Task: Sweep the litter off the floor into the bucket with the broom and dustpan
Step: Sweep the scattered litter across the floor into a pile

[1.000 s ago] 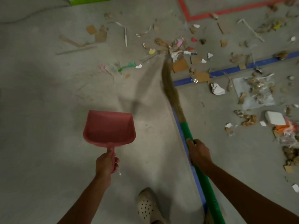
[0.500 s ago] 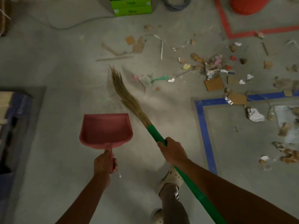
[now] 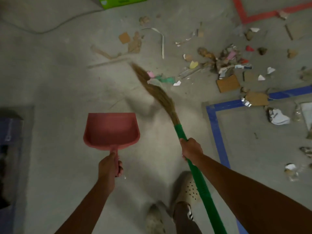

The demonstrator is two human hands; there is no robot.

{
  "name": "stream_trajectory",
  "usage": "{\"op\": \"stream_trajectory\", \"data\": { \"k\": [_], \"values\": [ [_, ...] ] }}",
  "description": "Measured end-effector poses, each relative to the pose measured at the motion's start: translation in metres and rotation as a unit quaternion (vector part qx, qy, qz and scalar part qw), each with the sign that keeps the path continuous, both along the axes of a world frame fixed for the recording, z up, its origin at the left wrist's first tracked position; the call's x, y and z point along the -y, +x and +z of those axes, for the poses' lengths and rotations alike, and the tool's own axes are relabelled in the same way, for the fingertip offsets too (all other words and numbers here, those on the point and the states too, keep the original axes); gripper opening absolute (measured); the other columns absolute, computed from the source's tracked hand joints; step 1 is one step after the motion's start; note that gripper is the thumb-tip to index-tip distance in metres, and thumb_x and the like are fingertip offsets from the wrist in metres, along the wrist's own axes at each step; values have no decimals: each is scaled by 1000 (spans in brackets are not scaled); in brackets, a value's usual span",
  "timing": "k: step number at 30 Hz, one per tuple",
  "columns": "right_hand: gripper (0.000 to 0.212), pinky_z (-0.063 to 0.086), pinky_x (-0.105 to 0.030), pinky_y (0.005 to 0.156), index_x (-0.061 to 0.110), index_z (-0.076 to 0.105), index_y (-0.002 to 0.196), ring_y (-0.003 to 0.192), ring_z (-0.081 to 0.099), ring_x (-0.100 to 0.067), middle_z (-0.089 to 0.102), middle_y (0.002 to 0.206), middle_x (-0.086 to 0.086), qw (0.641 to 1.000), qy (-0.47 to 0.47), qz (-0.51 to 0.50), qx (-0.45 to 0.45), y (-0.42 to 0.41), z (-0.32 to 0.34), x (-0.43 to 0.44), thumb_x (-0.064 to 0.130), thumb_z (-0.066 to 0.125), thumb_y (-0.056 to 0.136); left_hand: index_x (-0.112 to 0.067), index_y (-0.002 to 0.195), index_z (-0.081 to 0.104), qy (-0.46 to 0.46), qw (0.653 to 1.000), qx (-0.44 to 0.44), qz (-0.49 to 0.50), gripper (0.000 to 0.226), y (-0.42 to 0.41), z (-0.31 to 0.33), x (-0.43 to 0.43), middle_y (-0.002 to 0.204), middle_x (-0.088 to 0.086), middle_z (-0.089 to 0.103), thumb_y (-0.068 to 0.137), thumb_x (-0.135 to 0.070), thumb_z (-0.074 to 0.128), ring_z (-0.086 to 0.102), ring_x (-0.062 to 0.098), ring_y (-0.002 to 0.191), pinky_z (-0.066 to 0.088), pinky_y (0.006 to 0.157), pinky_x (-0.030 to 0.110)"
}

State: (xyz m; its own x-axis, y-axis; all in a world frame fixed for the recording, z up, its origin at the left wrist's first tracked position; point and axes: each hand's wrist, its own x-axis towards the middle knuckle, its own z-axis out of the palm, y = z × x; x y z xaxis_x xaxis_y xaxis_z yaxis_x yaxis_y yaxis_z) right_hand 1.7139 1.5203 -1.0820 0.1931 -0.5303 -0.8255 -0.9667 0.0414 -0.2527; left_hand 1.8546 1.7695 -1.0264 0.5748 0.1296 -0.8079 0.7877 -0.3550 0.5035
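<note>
My left hand [image 3: 109,165] grips the handle of a red dustpan [image 3: 111,130], held above the concrete floor with its mouth pointing away from me. My right hand [image 3: 191,150] grips the green handle of a straw broom [image 3: 158,93]. The blurred bristle tip reaches up and left to the pink and green scraps [image 3: 162,78]. Litter [image 3: 226,65] of cardboard, paper and foil lies scattered across the upper right floor. No bucket shows in this view.
Blue tape [image 3: 217,132] marks a rectangle on the right, red tape [image 3: 260,14] a corner at the top right. A green box [image 3: 121,0] sits at the top edge. A dark blue object [image 3: 8,149] stands at the left. My feet [image 3: 189,188] are below.
The broom swung from the litter pile on the right far to the left, then back right to the pink and green scraps. The dustpan stayed in my left hand.
</note>
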Motion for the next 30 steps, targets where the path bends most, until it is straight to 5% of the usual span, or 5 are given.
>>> {"op": "stream_trajectory", "data": {
  "k": [3, 9, 20, 25, 30],
  "values": [
    [48, 63, -45, 72, 10, 55, 109, 72, 72, -27, 70, 92, -12, 997, -13, -81, -9, -21, -15, 29, 54, 38, 103, -6, 81, 56, -10, 999, -10, -37, 37, 8, -10, 37, 59, 8, 50, 103, -35, 55, 40, 17, 38, 29, 35, 18],
    [45, 52, -33, 49, 4, 55, 109, 57, 63, -25, 66, 80, -15, 951, -13, -309, -15, -70, -12, 74, 47, 40, 105, -9, 80, 56, -22, 989, -25, -147, 39, 14, -23, 101, 64, 10, 51, 102, -41, 56, 39, 19, 46, 30, 36, 21],
    [42, 47, -31, 47, 3, 56, 106, 56, 58, -26, 61, 76, -16, 840, -23, -539, 52, -87, 48, 94, 41, 39, 108, -4, 82, 57, -48, 963, -22, -266, 37, 43, -3, 169, 56, 8, 52, 102, -36, 57, 41, 16, 33, 30, 36, 19],
    [37, 48, -32, 48, 8, 52, 103, 55, 55, -21, 58, 72, -11, 844, 34, -533, 40, -68, 77, 84, 42, 39, 108, -4, 82, 57, -45, 959, -13, -280, 36, 59, 9, 180, 58, 8, 50, 103, -34, 55, 40, 15, 33, 30, 37, 19],
    [32, 46, -25, 43, 10, 51, 104, 55, 54, -16, 59, 78, -9, 890, 47, -450, 50, -34, 106, 47, 39, 38, 108, -2, 87, 57, -48, 963, -21, -264, 36, 75, 13, 176, 58, 9, 51, 103, -34, 55, 39, 15, 33, 30, 36, 19]
  ]
}}
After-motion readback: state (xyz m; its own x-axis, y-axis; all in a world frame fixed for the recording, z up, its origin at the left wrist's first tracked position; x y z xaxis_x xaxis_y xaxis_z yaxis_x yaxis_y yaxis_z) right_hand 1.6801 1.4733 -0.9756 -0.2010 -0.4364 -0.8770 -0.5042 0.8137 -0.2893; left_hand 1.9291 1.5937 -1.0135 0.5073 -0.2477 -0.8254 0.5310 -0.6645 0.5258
